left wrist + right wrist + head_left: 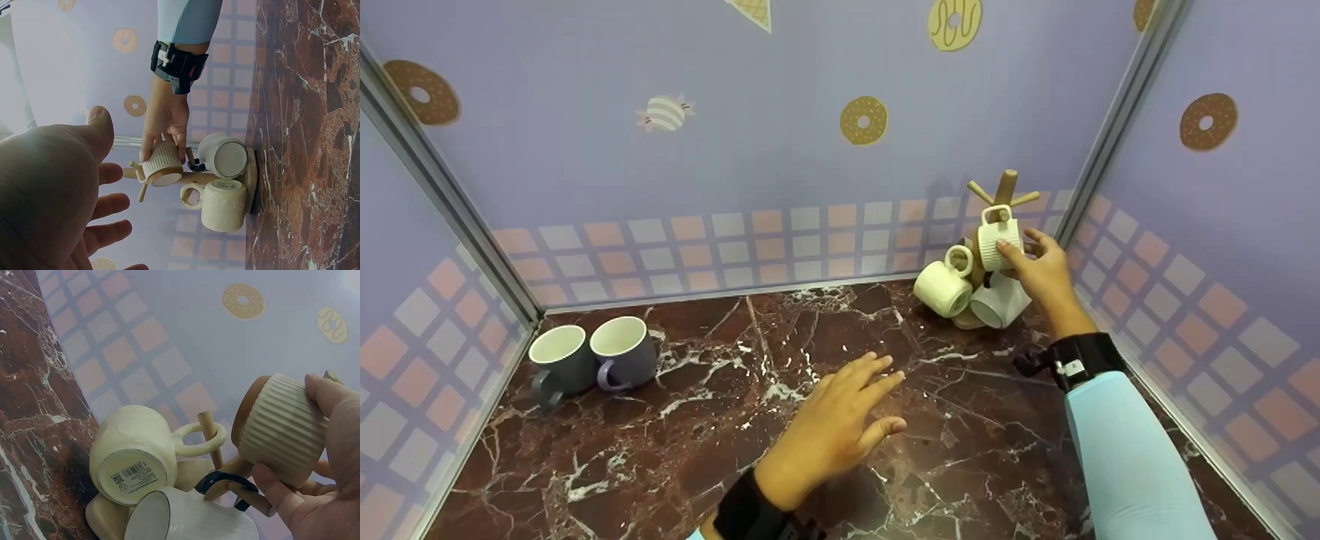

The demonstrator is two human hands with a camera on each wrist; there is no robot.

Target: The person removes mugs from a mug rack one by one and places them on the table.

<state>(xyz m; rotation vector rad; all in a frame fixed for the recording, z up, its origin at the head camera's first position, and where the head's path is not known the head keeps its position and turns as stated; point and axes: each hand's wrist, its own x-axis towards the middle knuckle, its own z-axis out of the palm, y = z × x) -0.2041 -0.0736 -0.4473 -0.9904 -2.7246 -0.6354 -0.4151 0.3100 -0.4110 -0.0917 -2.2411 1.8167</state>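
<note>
My right hand (1041, 274) grips a ribbed cream mug (997, 244) between thumb and fingers, up against a wooden mug tree (1006, 184). In the right wrist view this ribbed mug (284, 430) shows a brown base. Its handle is up by a peg in the head view. A pale yellow mug (135, 455) hangs by its handle on a lower peg. Beside it a white mug (194, 514) with a dark blue handle hangs tilted, mouth downward. My left hand (836, 420) hovers over the table with fingers extended, holding nothing.
Two mugs stand upright at the left of the dark marbled table (697, 465): a dark grey one (566, 367) and a purple-grey one (630, 360). Purple walls (772, 165) with printed sweets enclose the back and both sides.
</note>
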